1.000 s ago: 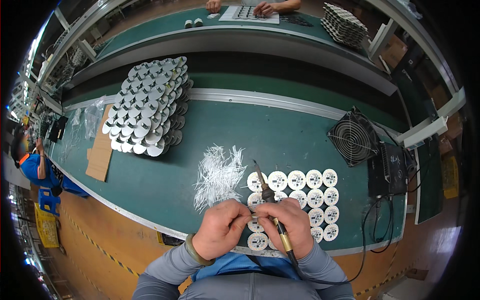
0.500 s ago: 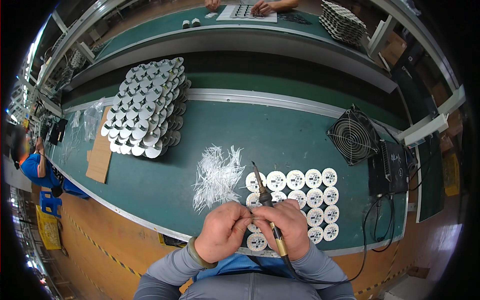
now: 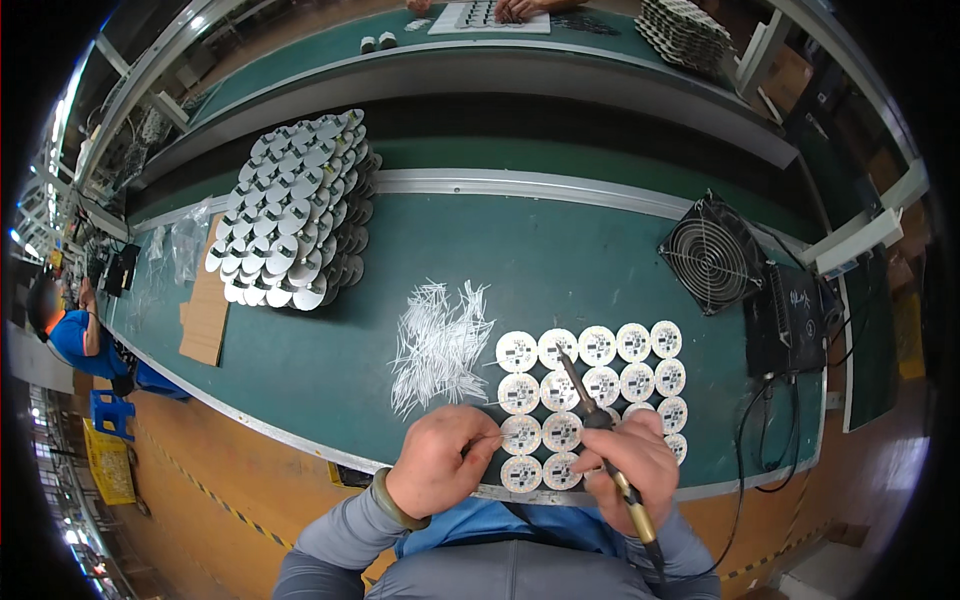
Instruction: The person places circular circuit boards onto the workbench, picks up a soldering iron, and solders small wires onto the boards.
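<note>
While the left hand [image 3: 438, 465], just left of the grid of round boards [image 3: 605, 384], pinches a thin strand [image 3: 490, 438] between thumb and forefinger, a slip could skew the strand's end. The right hand [image 3: 640, 462], over the grid's near-right side, grips a soldering iron [image 3: 598, 418] with curled fingers; a careless dip could scorch a far-row board, and a leftward swing could singe the white wires [image 3: 440, 350] left of the grid.

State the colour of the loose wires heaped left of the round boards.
White. The loose wires show best in the head view.
</note>
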A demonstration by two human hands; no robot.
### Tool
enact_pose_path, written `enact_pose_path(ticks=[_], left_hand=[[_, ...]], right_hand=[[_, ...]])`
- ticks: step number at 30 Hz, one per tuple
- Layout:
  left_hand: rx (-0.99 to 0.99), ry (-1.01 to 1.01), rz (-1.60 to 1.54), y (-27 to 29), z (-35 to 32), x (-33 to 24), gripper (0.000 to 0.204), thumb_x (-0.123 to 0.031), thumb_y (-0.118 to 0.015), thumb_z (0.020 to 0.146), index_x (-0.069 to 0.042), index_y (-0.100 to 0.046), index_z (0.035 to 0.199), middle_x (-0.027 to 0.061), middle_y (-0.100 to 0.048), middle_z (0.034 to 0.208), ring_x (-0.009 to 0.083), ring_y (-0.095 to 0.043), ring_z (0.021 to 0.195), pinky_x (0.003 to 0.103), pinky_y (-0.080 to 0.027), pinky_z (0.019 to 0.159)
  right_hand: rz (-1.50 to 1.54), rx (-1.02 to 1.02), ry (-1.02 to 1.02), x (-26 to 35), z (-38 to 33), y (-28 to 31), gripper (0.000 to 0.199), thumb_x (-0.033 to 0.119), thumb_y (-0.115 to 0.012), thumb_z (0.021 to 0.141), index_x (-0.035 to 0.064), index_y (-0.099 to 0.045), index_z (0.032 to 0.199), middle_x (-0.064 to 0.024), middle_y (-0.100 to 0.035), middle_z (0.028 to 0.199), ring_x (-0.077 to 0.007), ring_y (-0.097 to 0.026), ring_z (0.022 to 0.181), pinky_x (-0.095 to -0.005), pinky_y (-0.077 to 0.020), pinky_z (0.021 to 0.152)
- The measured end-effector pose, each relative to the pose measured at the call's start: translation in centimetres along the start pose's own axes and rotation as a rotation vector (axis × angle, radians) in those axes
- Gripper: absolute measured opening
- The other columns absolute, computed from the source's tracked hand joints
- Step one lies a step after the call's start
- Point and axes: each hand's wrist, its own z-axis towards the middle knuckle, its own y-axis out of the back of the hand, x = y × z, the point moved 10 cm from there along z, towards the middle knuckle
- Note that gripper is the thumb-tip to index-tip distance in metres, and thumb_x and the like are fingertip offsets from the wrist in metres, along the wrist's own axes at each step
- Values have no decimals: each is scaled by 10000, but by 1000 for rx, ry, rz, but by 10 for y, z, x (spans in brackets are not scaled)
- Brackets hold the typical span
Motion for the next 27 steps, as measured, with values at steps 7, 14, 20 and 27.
enact_pose_path(ticks=[7, 14, 20, 27], left_hand=[[35, -3, 87, -7, -1, 2, 65, -25, -757, 842, -24, -703, 877, 138, -657, 774, 332, -636, 703, 410, -504, 637], [71, 27, 121, -9, 1, 4, 63, -42, -759, 846, -28, -705, 875, 149, -670, 778, 346, -657, 736, 419, -519, 657], [84, 12, 127, -10, 1, 6, 61, -38, -748, 835, -32, -701, 874, 141, -673, 782, 354, -653, 736, 423, -519, 661], [90, 7, 134, -10, 2, 5, 66, -34, -736, 820, -51, -691, 865, 123, -677, 784, 347, -653, 753, 424, -520, 667]], right_hand=[[-112, -95, 86, 8, -30, 25, 460, 518, -811, 840, 103, -808, 1040, 9, -620, 752, -196, -565, 686, -377, -345, 757], [-91, -3, 99, 5, -36, 8, 418, 477, -828, 835, 104, -801, 1023, 5, -609, 730, -192, -563, 663, -375, -344, 754], [-91, 31, 110, 5, -32, -1, 385, 446, -838, 827, 115, -794, 1018, 16, -615, 738, -181, -580, 663, -370, -348, 750], [-89, 71, 112, 7, -29, -5, 351, 396, -851, 805, 121, -795, 1015, 20, -640, 759, -179, -592, 672, -366, -352, 744]])
